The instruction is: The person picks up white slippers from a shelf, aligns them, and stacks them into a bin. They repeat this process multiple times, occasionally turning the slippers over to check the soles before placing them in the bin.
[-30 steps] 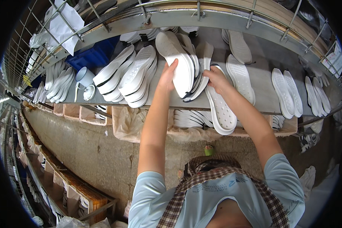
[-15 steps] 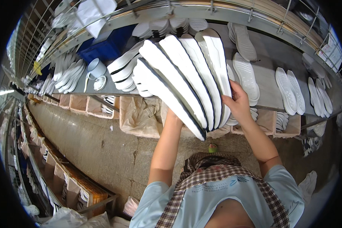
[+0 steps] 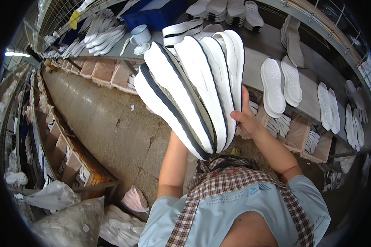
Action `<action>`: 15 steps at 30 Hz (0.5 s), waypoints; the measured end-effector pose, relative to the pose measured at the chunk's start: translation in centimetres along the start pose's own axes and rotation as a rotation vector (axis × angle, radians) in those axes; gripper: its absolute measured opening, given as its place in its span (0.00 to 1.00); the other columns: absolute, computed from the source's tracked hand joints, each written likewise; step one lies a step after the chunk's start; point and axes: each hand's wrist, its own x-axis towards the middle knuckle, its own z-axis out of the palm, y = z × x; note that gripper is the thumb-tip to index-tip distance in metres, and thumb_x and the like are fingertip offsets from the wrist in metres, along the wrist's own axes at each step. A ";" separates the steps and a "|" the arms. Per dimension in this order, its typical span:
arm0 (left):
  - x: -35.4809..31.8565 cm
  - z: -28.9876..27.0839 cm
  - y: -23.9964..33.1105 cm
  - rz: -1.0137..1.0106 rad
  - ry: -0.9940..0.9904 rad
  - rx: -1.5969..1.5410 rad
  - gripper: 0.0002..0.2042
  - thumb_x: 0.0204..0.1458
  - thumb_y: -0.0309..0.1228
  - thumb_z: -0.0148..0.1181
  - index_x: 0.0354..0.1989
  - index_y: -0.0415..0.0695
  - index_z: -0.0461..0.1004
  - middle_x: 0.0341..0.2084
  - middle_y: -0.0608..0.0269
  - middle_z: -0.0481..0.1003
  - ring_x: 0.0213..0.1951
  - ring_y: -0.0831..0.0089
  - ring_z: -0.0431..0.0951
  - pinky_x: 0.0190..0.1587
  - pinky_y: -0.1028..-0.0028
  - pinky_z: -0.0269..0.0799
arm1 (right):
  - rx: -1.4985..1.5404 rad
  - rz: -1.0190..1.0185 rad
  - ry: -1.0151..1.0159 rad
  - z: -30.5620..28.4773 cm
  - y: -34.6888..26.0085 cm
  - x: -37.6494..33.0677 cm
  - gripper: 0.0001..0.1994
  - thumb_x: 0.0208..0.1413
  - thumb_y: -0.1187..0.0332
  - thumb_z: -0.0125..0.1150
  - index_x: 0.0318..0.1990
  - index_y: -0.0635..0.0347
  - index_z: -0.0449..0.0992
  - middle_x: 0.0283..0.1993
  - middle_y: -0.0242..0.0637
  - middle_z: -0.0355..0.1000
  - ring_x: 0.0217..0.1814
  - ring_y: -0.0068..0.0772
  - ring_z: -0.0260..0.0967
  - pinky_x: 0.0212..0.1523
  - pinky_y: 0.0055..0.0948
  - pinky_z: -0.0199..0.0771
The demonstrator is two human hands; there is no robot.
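Note:
A fanned stack of several white shoe soles (image 3: 196, 78) with dark navy edges is held up in front of me, heels together low and toes spread apart. My right hand (image 3: 248, 119) closes on the stack's right side, its thumb on the front and fingers behind. Behind the soles, my left hand (image 3: 149, 109) supports them from the left; only a bit of its fingers shows past the outer sole, and the rest is hidden.
A long grey workbench (image 3: 251, 51) carries pairs of white soles (image 3: 272, 86), a white enamel mug (image 3: 140, 34) and a blue bin (image 3: 152, 14). Lined crates (image 3: 119, 78) with soles stand below. Another crate row (image 3: 68, 154) and plastic bags (image 3: 70, 218) are at left.
My view and body have turned leftward, so the bench has shifted right and up in view. The held soles have come away from the bench, over the floor, still in both hands.

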 end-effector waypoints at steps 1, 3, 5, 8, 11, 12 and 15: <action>-0.7 0.3 0.7 0.009 0.001 0.013 0.20 0.59 0.36 0.46 0.54 0.33 0.66 0.46 0.53 0.73 0.45 0.64 0.76 0.46 0.66 0.76 | 0.012 0.008 -0.022 0.7 0.0 0.0 0.57 0.44 0.48 0.65 0.67 0.60 0.26 0.69 0.50 0.36 0.71 0.44 0.33 0.68 0.39 0.33; -2.1 0.8 2.0 0.026 0.002 0.039 0.20 0.59 0.37 0.46 0.54 0.33 0.65 0.47 0.53 0.73 0.45 0.64 0.76 0.46 0.66 0.76 | 0.052 0.014 -0.083 2.1 0.1 0.2 0.57 0.44 0.47 0.65 0.67 0.60 0.25 0.69 0.51 0.36 0.71 0.45 0.34 0.68 0.40 0.34; -3.5 1.1 3.1 0.031 0.016 0.057 0.20 0.59 0.37 0.45 0.54 0.33 0.65 0.47 0.53 0.73 0.45 0.64 0.76 0.46 0.66 0.76 | 0.050 0.043 -0.100 3.4 0.4 0.5 0.58 0.44 0.47 0.65 0.68 0.59 0.25 0.69 0.51 0.36 0.71 0.46 0.34 0.68 0.40 0.35; -5.8 0.9 4.1 0.038 0.038 0.081 0.20 0.60 0.37 0.45 0.54 0.33 0.65 0.47 0.53 0.73 0.46 0.64 0.76 0.46 0.66 0.76 | 0.093 0.105 -0.107 5.1 1.0 0.8 0.55 0.46 0.47 0.64 0.68 0.56 0.27 0.69 0.51 0.38 0.71 0.46 0.37 0.68 0.40 0.37; -7.7 0.4 4.6 -0.012 0.078 0.042 0.22 0.60 0.38 0.45 0.56 0.34 0.63 0.49 0.53 0.71 0.49 0.64 0.74 0.50 0.66 0.73 | 0.245 0.197 -0.148 6.3 1.7 1.1 0.48 0.51 0.50 0.59 0.69 0.48 0.29 0.69 0.48 0.41 0.70 0.45 0.41 0.66 0.41 0.47; -8.0 0.3 4.6 0.009 0.303 0.235 0.25 0.60 0.43 0.44 0.59 0.35 0.58 0.53 0.53 0.68 0.53 0.63 0.70 0.54 0.64 0.69 | 0.280 0.219 -0.172 6.8 1.9 0.9 0.46 0.52 0.49 0.57 0.69 0.49 0.31 0.69 0.48 0.43 0.69 0.44 0.45 0.64 0.42 0.53; -9.2 0.3 5.0 -0.047 0.517 0.235 0.29 0.59 0.50 0.41 0.60 0.38 0.55 0.56 0.53 0.65 0.57 0.61 0.66 0.59 0.62 0.63 | 0.372 0.513 -0.175 8.0 2.4 0.2 0.39 0.54 0.43 0.50 0.67 0.54 0.46 0.64 0.44 0.55 0.64 0.41 0.56 0.61 0.43 0.59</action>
